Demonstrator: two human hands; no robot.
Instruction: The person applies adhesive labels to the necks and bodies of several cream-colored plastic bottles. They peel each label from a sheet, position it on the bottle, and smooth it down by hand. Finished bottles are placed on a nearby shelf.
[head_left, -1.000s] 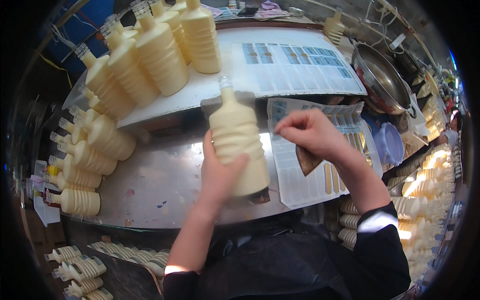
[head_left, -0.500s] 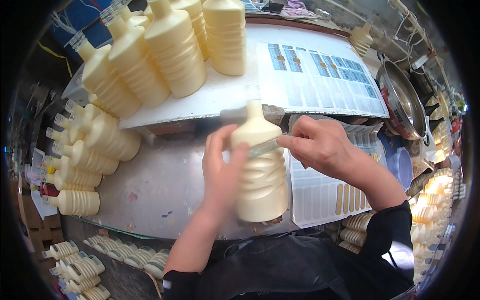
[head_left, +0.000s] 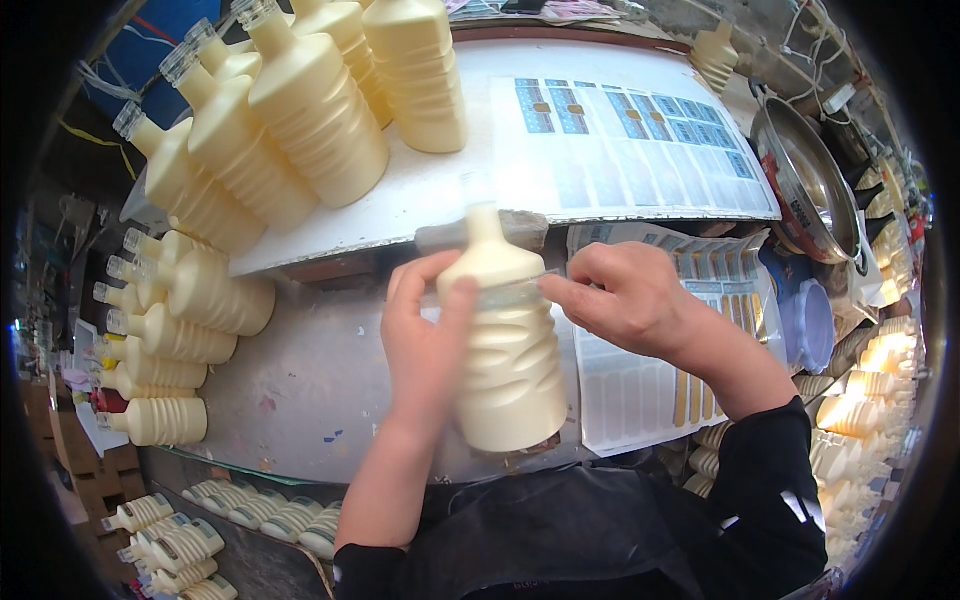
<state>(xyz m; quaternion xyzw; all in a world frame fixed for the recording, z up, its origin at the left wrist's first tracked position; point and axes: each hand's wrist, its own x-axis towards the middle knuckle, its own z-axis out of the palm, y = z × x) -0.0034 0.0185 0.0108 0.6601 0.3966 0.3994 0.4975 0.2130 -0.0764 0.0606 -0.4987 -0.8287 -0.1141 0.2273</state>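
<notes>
Partly hidden behind the left hand (head_left: 425, 335), the cream ribbed bottle (head_left: 505, 350) stands upright over the grey table (head_left: 310, 385), neck pointing away from the person. Left fingers wrap its shoulder; right hand (head_left: 625, 300) fingers pinch a clear strip (head_left: 510, 293), hard to make out, against it. Label sheets (head_left: 640, 385) lie just beside; filled bottles (head_left: 300, 130) crowd the white shelf (head_left: 440, 190) behind.

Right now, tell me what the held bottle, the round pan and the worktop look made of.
Bottle: likely matte, cream plastic, moulded with wavy ribs.
Pan: metal, probably steel; its surface shines and reflects.
Worktop: dull grey, perhaps sheet metal; scuffed, so uncertain.
</notes>
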